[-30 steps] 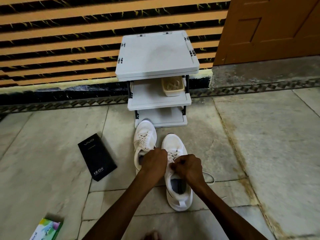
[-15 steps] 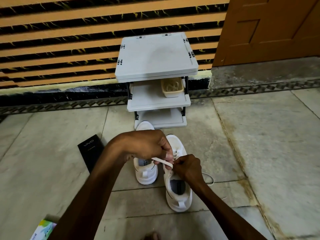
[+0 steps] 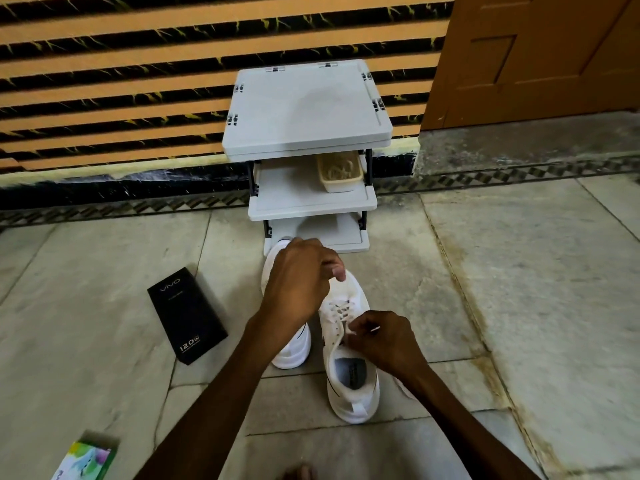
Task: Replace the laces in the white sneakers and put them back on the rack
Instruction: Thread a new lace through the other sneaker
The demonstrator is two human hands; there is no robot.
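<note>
Head view, looking down on a stone floor (image 3: 519,306). Shows two white sneakers standing side by side, toes toward a grey rack (image 3: 308,109) set at the floor's far edge against a striped wall (image 3: 104,81). Finds the left sneaker (image 3: 291,351) largely hidden under the left hand (image 3: 298,282), toe right at the rack's bottom shelf. Finds the right sneaker (image 3: 353,407) just beside it, a little nearer, opening upward, partly laced. Holds the left hand raised above the toes, fingers curled, thumb pressed to forefinger on a strand of lace (image 3: 341,311); strand faint there and hard to trace. Rests the right hand (image 3: 384,344) at the top eyelets of the right sneaker, fingertips pinching the lace. Shows a tan basket (image 3: 341,171) on the right side of the rack's middle shelf, contents unclear. Shows a black box (image 3: 187,315) lying flat left of the sneakers, well apart from a colourful box (image 3: 85,460) toward the floor's near left. Catches a brown door (image 3: 536,53) at the far right, past the wall's end, and a bare toe (image 3: 301,472) at the bottom of the view.
</note>
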